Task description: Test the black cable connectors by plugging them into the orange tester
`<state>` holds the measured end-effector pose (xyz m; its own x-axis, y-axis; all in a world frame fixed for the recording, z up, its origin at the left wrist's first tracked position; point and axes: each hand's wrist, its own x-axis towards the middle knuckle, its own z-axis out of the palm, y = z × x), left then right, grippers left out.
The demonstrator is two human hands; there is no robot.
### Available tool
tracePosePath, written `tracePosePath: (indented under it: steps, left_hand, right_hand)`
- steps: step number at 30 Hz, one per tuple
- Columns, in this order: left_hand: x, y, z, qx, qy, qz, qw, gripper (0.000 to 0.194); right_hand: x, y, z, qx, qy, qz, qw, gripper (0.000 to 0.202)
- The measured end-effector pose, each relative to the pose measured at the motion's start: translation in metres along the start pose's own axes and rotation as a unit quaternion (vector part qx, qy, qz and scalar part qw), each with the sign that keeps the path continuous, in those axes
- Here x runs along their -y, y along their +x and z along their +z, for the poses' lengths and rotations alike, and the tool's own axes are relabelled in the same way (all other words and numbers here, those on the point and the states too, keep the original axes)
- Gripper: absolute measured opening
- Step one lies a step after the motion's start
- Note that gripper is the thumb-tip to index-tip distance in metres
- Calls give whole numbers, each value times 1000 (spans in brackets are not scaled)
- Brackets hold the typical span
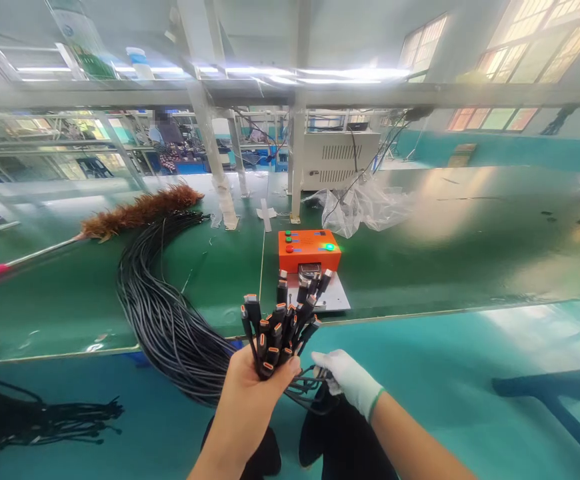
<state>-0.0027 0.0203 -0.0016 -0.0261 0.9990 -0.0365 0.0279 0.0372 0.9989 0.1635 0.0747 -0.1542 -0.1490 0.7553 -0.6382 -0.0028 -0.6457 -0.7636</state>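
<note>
My bare left hand is wrapped round a bunch of black USB cables, just in front of the bench edge. Their connectors, many with orange tips, fan out above the fist, and the long cable bundle trails left onto the bench. My right hand, in a white glove with a green cuff, is closed at cable ends to the right of the bunch; its fingertips are partly hidden. Beyond the connectors stands an orange tester box with a lit green light, on a pale metal plate.
A brown feather duster lies at the left of the green bench. Clear plastic wrap and a grey metal cabinet are behind the box. More black cables hang at lower left. A blue metal frame stands at lower right.
</note>
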Motion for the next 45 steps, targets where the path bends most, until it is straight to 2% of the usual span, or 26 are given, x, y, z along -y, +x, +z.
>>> tracePosePath:
  steps: [2, 6, 10, 12, 15, 18, 20, 24, 28, 31, 36, 40, 45]
  left_hand:
    - [0, -1, 0, -7, -12, -6, 1000, 11]
    - [-4, -2, 3, -29, -33, 1, 999, 5]
    - [-10, -3, 4, -43, -30, -1, 999, 7]
    - [-11, -3, 4, -46, -18, 4, 999, 8]
    - [-12, -3, 5, -51, -17, 6, 999, 6]
    - [-13, -3, 7, -57, -50, -5, 997, 3]
    - [-14, -3, 10, -72, -66, -5, 995, 14]
    - [-15, -3, 13, -89, -79, 14, 993, 25]
    - [-16, -1, 10, -76, -35, -5, 996, 13]
    - [-18, -2, 7, -61, -11, -9, 998, 3]
    - [-16, -3, 5, -67, 1, -14, 998, 4]
    - [-9, -1, 4, -57, -21, -15, 998, 16]
    - [-4, -1, 4, -83, -37, -9, 996, 27]
  right_hand:
    - [1, -6, 0, 10, 57, -21, 998, 43]
    - [12, -34, -11, 25, 155, -104, 982, 39]
    - [34, -64, -29, 114, 223, -209, 945, 33]
    - [48, -75, -33, 126, 210, -267, 932, 28]
    - [69, -84, -29, 80, 63, -330, 938, 28]
    - [84, -81, -16, 4, -112, -294, 949, 27]
    - [87, -74, -6, -40, -168, -249, 953, 30]
    - [87, -57, 6, -71, -182, -215, 957, 32]
    - [87, -53, 7, -106, -209, -194, 953, 30]
    - [89, -52, 7, -114, -226, -193, 948, 31]
    - [89, -39, 5, -101, -230, -185, 950, 32]
    - [89, -30, 5, -100, -227, -182, 951, 32]
    - [91, -30, 8, -100, -209, -177, 957, 35]
